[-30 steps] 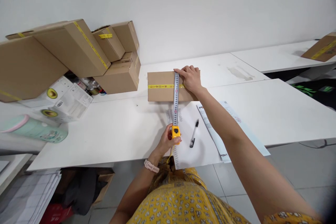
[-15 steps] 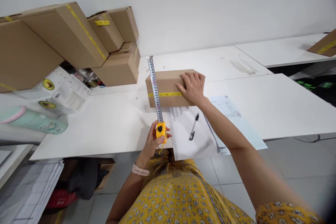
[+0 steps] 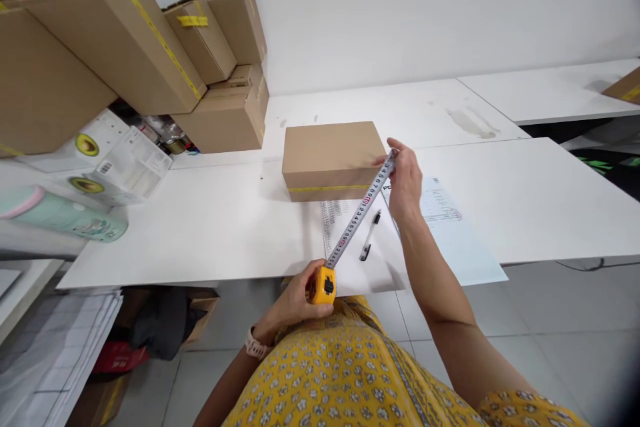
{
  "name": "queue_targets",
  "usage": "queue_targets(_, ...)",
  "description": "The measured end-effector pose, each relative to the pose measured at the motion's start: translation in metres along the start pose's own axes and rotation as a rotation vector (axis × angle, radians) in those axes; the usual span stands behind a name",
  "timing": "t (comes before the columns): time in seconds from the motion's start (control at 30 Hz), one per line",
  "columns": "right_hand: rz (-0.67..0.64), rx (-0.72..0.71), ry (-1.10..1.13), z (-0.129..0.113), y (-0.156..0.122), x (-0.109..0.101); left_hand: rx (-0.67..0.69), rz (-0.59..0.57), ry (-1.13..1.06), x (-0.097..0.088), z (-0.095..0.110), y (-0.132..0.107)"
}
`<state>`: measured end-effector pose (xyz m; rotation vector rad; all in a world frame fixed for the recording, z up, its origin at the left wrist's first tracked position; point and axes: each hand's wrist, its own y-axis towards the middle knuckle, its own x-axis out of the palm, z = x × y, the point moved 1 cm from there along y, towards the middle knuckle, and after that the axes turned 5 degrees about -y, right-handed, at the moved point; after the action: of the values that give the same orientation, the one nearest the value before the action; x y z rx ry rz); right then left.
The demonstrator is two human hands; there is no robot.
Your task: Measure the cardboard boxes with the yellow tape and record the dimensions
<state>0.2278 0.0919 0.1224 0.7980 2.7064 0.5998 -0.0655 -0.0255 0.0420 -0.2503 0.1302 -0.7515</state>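
My left hand (image 3: 303,295) is closed round the yellow case of a tape measure (image 3: 324,285), low by the table's front edge. Its silver blade runs out slantwise, up and to the right. At the far end of the blade, my right hand (image 3: 406,180) pinches the tip between its fingers, close to the right end of a brown cardboard box (image 3: 333,150). The box lies closed on the white table, with yellow tape along its front side. Under the blade are a spiral notebook (image 3: 345,277) and a black-and-clear pen (image 3: 371,235) lying on it.
Large cardboard boxes (image 3: 145,47) are stacked at the left against the wall. White cartons with avocado pictures (image 3: 115,160) and a mint-green bottle (image 3: 70,213) stand in front of them. A pale blue sheet (image 3: 460,247) hangs over the front edge of the white table (image 3: 525,207).
My right hand has left the box and now holds the blade's tip. The tape measure has swung from upright along the box's left end to a rightward slant, its case lower. The box has turned slightly.
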Motion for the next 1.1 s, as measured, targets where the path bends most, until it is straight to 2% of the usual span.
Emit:
queue_targets(0.1,-0.072,0.134,0.153,-0.011,-0.023,-0.016,-0.026,0.0,0.098,-0.001,0.001,-0.009)
queue_targets(0.2,-0.244,0.204,0.196,-0.014,-0.064,-0.014,0.007,0.111,0.055,0.001,0.004,-0.007)
queue_targets(0.3,-0.458,0.149,0.113,-0.014,-0.11,0.002,0.068,0.206,-0.03,0.007,0.008,0.005)
queue_targets(0.37,-0.511,0.031,-0.008,-0.013,-0.134,0.011,0.111,0.246,-0.029,0.01,0.011,0.012)
queue_targets(0.47,-0.415,-0.047,-0.204,0.0,-0.148,0.012,0.189,0.308,0.05,0.006,0.021,0.02)
queue_targets(0.57,-0.197,0.104,-0.487,0.028,-0.143,-0.001,0.368,0.408,0.205,-0.015,0.046,0.027)
queue_targets(0.63,-0.143,0.216,-0.694,0.049,-0.137,-0.009,0.537,0.48,0.345,-0.036,0.073,0.036)
queue_targets(0.77,-0.249,0.247,-0.933,0.072,-0.128,-0.013,0.826,0.622,0.662,-0.079,0.14,0.079)
queue_targets(0.87,-0.325,0.247,-0.988,0.072,-0.123,-0.013,0.871,0.619,0.793,-0.104,0.176,0.131)
queue_targets(0.97,-0.417,0.271,-1.002,0.068,-0.118,-0.016,0.815,0.562,0.841,-0.121,0.187,0.187)
queue_targets(1.03,-0.453,0.274,-1.01,0.067,-0.114,-0.019,0.732,0.511,0.879,-0.129,0.182,0.217)
queue_targets(1.1,-0.465,0.267,-0.991,0.068,-0.111,-0.022,0.618,0.45,0.915,-0.133,0.173,0.237)
